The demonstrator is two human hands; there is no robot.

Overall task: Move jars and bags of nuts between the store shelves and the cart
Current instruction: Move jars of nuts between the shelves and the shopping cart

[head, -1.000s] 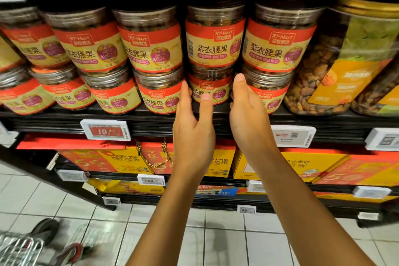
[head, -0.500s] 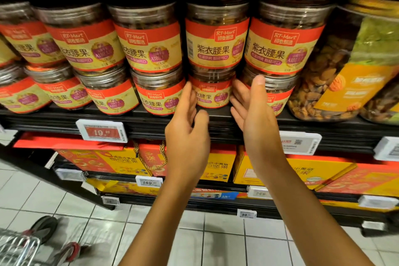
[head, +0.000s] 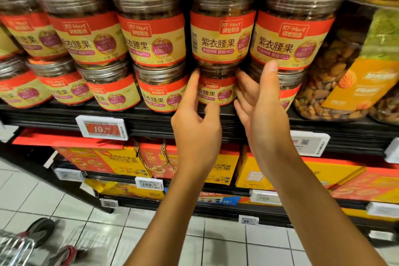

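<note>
Reaching in, the left hand (head: 195, 123) and right hand (head: 262, 106) sit on each side of the bottom jar (head: 216, 90) on the shelf (head: 151, 121), fingers loose, holding nothing. Pulling it out could tip the top jar (head: 222, 34) resting on it.

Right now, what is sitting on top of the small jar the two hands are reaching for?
Another cashew jar stands on the lower jar, hiding its lid. The left hand and right hand flank the lower jar, fingers at its sides.
</note>
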